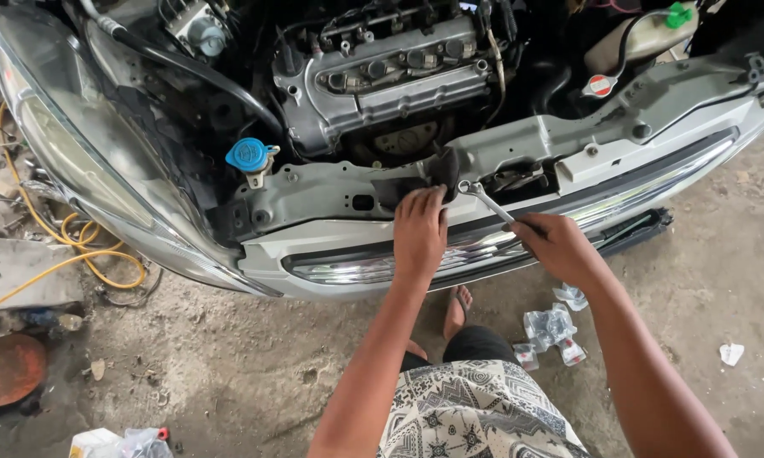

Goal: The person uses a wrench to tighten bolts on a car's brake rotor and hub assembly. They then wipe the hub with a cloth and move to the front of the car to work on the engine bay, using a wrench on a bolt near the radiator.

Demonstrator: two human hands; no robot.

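I stand at the open front of a silver car. My right hand (558, 246) grips a metal wrench (486, 202) whose ring end sits on a fastener at the top of the grey front crossmember (331, 191). My left hand (419, 231) rests flat on the front edge of that crossmember, fingers touching a dark rubber part (424, 174) just left of the wrench head. Behind them lies the silver engine cover (390, 72). The chrome grille strip (484, 250) runs below both hands.
A blue reservoir cap (249, 155) sits left of my hands, the headlight (85, 161) further left. A yellow hose (77, 246) coils on the dirty concrete floor. Clear plastic wrappers (550, 326) lie by my bare foot (458, 307). A red-and-white cap (600, 85) is at the upper right.
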